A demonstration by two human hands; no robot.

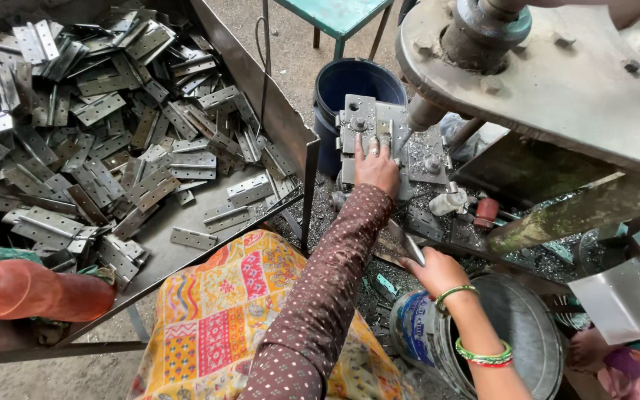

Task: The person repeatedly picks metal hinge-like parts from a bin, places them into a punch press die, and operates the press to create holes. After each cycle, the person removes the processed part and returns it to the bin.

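Note:
My left hand (376,167), in a brown dotted sleeve, presses flat on a grey metal jig (357,118) under the drill spindle (422,112) of a press; its fingers hold down a small hinge plate (384,132). My right hand (435,271), with green bangles on the wrist, grips another flat hinge plate (406,246) just above a metal bucket (535,333), near my lap.
A steel tray (209,222) on the left holds a heap of several hinge plates (90,111). A blue bucket (357,80) stands behind the jig. An orange bottle (35,290) lies at the lower left. The press's heavy arm (557,81) overhangs the right side. Metal shavings cover the bench.

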